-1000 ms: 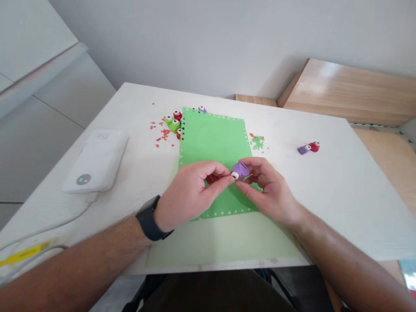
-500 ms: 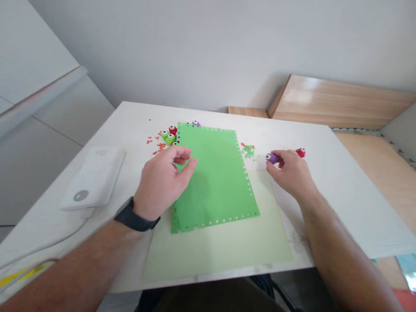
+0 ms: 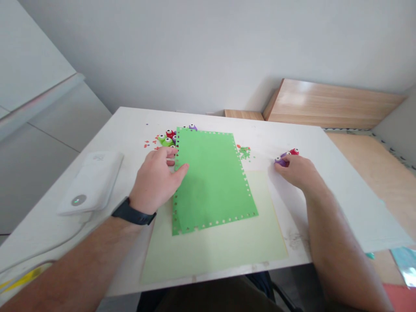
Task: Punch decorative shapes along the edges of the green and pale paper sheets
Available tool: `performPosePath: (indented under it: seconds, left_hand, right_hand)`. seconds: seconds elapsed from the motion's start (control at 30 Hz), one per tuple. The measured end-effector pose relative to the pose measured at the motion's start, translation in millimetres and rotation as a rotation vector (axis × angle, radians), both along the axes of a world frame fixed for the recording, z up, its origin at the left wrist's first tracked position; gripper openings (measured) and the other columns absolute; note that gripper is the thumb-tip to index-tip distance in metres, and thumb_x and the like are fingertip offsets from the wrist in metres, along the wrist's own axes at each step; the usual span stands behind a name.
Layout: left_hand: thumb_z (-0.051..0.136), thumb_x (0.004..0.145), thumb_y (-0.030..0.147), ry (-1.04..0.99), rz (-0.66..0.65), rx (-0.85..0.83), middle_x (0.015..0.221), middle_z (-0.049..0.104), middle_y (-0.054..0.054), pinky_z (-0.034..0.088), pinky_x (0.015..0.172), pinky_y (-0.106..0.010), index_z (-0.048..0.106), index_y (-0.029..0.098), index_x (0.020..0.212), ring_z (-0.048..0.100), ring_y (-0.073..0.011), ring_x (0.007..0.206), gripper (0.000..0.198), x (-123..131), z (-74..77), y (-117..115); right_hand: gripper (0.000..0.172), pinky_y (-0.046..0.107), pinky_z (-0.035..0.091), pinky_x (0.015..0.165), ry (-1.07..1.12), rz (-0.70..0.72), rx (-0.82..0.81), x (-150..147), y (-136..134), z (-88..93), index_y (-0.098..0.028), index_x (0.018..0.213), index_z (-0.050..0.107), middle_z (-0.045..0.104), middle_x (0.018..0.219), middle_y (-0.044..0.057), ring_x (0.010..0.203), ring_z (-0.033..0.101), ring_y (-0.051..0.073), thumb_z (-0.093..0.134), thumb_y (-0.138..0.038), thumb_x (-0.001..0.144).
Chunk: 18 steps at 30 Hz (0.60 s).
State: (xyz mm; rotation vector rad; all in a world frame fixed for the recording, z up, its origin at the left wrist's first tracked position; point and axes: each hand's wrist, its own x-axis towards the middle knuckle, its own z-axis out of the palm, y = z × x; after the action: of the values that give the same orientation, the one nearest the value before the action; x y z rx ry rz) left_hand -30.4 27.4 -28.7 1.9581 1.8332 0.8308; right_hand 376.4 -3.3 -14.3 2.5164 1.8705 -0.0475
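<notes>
My right hand (image 3: 297,171) pinches a small purple craft hole punch (image 3: 281,161) with bulging eyes, down at the table on the right. Close behind the fingertips is a red punch (image 3: 294,151). My left hand (image 3: 157,175) is open, thumb and fingers apart, over the left edge of green paper (image 3: 211,173); I see nothing in it. Small holes run along the paper's edges, and a second green sheet (image 3: 176,225) peeks out beneath. Behind my left hand sit several punches, among them a green one (image 3: 167,142) and a red one (image 3: 169,134).
Punched-out green bits (image 3: 245,152) lie right of the paper, orange-red bits (image 3: 147,144) at the left. A pale green mat (image 3: 214,253) lies beneath the sheets. A white power bank (image 3: 92,182) with a cable stands left. Wooden boards (image 3: 334,102) lie beyond the table's back right.
My right hand has moved slightly right and lowered the purple hole punch beside the red one. My left hand has shifted a little left, its thumb and fingers still apart.
</notes>
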Motion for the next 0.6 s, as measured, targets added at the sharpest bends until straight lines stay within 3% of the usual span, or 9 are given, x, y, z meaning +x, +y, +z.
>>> performPosePath:
  seconds: [0.17,0.3,0.43,0.6]
  left_hand:
    - [0.076,0.081,0.04,-0.01,-0.002,-0.034,0.126,0.072,-0.012,0.059,0.092,-0.043,0.062,0.02,0.12,0.074,-0.0259,0.093,0.046,2,1.4,-2]
    - [0.077,0.079,0.039,0.015,-0.008,-0.051,0.124,0.073,-0.011,0.058,0.091,-0.045,0.062,0.02,0.119,0.074,-0.028,0.094,0.047,3,3.5,-3]
    - [0.077,0.078,0.038,-0.04,0.005,-0.098,0.117,0.074,-0.009,0.058,0.085,-0.044,0.058,0.021,0.124,0.073,-0.024,0.081,0.053,5,3.7,-4]
    - [0.077,0.077,0.038,-0.169,0.006,-0.114,0.101,0.074,-0.005,0.057,0.077,-0.04,0.054,0.021,0.129,0.072,-0.0226,0.077,0.059,7,4.9,-4]
  right_hand:
    - [0.034,0.038,0.041,0.064,-0.057,-0.053,-0.026,13,0,-5.7,-0.023,0.083,0.072,0.074,0.081,0.012,0.076,0.068,0.031,0.058,-0.053,0.087]
    - [0.041,0.042,0.045,0.069,-0.071,-0.149,-0.017,22,1,-6.2,-0.023,0.092,0.076,0.077,0.088,0.015,0.082,0.071,0.035,0.058,-0.059,0.087]
    - [0.046,0.044,0.049,0.074,-0.062,-0.217,-0.028,28,0,-6.4,-0.022,0.102,0.077,0.078,0.097,0.019,0.093,0.073,0.04,0.057,-0.061,0.088]
    - [0.065,0.046,0.051,0.08,-0.021,-0.28,0.135,24,-2,-4.2,-0.015,0.127,0.065,0.077,0.106,0.022,0.099,0.072,0.041,0.064,-0.065,0.085]
